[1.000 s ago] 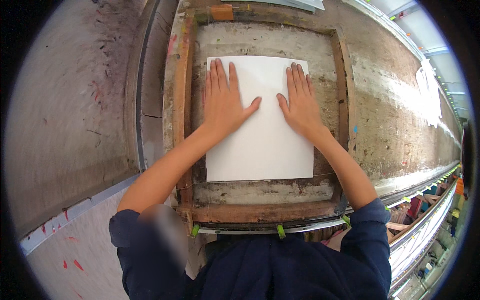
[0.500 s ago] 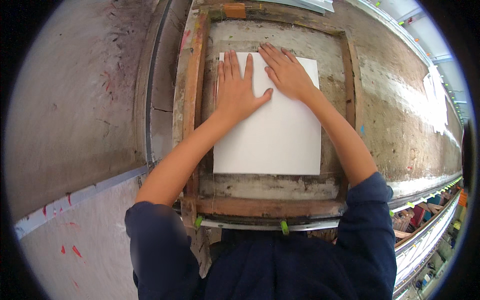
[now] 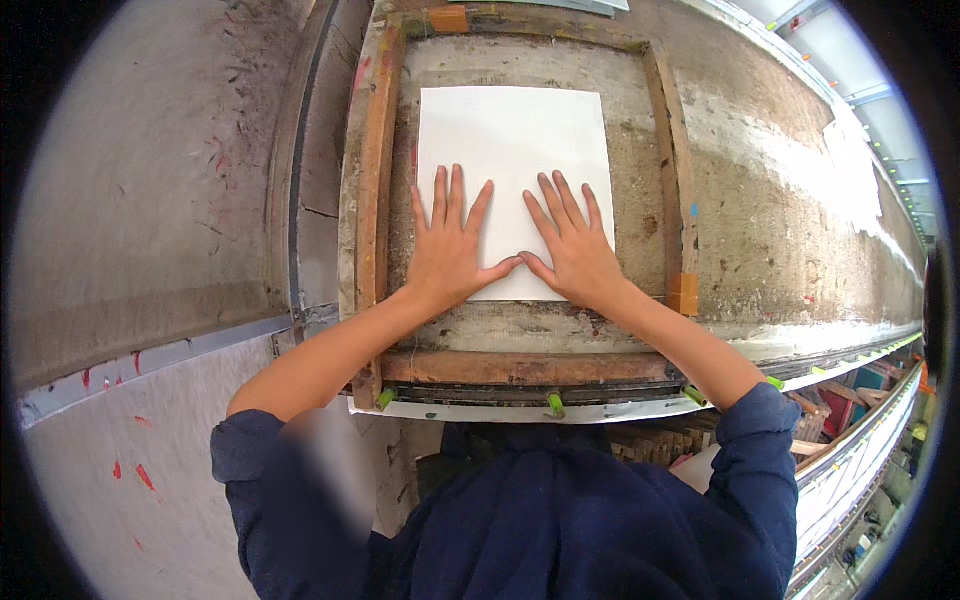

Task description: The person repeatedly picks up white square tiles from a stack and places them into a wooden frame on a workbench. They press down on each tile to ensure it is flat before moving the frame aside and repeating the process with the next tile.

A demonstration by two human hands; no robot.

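A white rectangular sheet (image 3: 512, 130) lies flat on the worn, stained table surface, inside a wooden frame (image 3: 372, 200). My left hand (image 3: 450, 245) rests on the sheet's near left part, palm down, with its fingers spread. On the near right part lies my right hand (image 3: 578, 245), flat and with fingers apart. My two thumbs point at each other and almost meet near the sheet's near edge. Both palms cover parts of that edge. Neither hand grips anything.
Orange tape pieces (image 3: 684, 294) mark the frame's corners. Green clips (image 3: 556, 404) line the table's near edge. The long stained table (image 3: 780, 240) runs to the right, with white sheets (image 3: 850, 175) farther along. A grey wall (image 3: 150, 200) stands left.
Both hands have slid from the sheet's far edge back toward me, to its near part. The sheet's far half is now uncovered. The view has shifted slightly.
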